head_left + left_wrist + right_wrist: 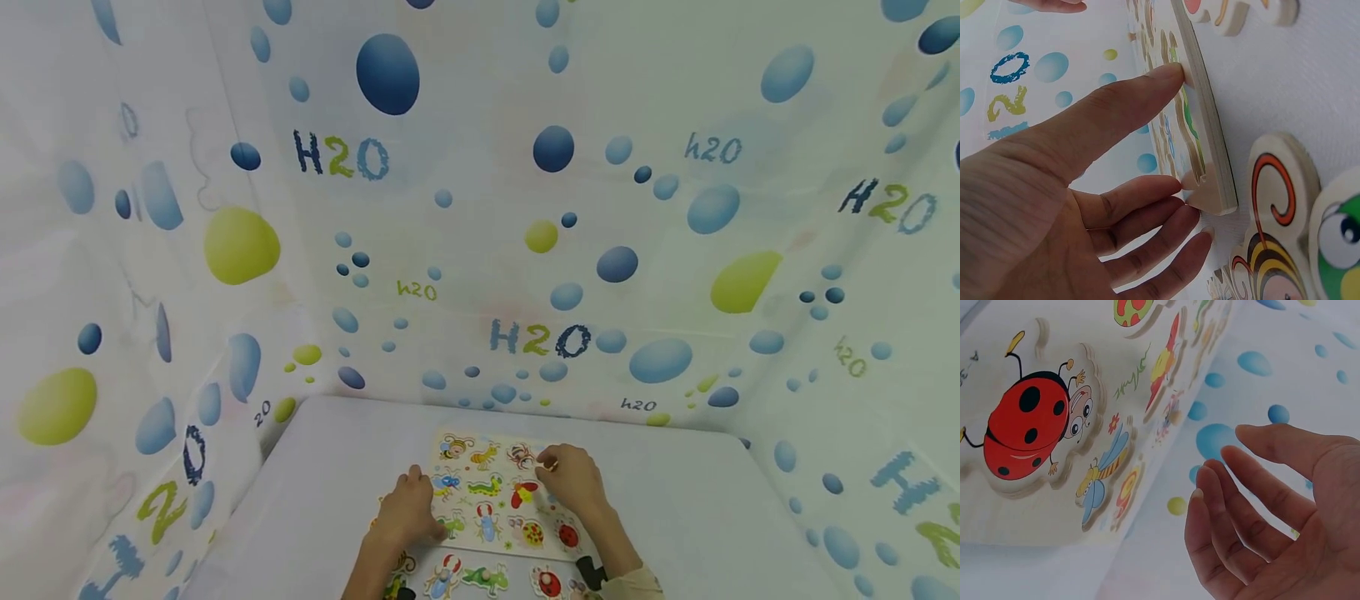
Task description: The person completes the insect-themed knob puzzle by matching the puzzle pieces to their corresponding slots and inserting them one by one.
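Observation:
A pale wooden peg-puzzle board (465, 546) with cut-out insect pictures lies flat on the white table. My left hand (408, 510) is at its left side; in the left wrist view the thumb (1135, 94) rests on the board near its edge, and the relaxed fingertips are by a corner. Near the board's upper right, beside the spider picture (520, 455), is my right hand (573, 482). Its fingers (1241, 512) are loosely bent, with nothing visible between them. A ladybug picture (1027, 425) and a dragonfly picture (1107, 472) show on the board in the right wrist view.
Loose insect pieces lie along the near side of the board: a stag beetle (442, 577), a grasshopper (486, 577), a ladybug (546, 583) and others partly out of frame. White sheeting (480, 208) with blue and green bubbles surrounds the table (690, 508).

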`<state>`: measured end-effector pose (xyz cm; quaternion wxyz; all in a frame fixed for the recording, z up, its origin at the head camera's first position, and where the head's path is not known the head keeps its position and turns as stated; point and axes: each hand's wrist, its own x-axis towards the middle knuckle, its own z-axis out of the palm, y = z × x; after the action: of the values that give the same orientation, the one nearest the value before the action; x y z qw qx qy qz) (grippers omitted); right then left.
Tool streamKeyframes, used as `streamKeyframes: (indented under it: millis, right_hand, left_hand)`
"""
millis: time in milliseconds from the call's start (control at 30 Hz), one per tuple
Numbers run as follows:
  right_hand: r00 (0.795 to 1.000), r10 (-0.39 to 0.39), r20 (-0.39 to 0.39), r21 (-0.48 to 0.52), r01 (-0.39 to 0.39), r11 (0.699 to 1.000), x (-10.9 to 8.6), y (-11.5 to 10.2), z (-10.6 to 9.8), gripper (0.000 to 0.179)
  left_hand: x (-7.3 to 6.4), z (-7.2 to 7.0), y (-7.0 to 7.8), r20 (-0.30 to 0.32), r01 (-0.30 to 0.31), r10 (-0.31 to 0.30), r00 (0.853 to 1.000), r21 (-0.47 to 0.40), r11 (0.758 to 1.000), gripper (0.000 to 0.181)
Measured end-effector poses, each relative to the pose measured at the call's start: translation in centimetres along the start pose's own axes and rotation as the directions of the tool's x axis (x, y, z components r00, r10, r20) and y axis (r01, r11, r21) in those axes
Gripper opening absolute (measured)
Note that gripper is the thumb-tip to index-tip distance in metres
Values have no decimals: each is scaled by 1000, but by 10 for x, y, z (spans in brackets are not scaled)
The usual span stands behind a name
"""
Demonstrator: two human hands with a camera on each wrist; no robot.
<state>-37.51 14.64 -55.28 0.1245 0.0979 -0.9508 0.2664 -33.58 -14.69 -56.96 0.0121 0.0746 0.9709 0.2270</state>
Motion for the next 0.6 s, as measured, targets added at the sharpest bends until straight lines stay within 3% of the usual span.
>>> streamKeyframes:
  millis: [600]
  right_hand:
    - [1000,25,-1,-27,-25,999,-15,5,-19,11]
  left_hand:
    - [1,3,-4,-5,-3,3,1000,-7,1000,72]
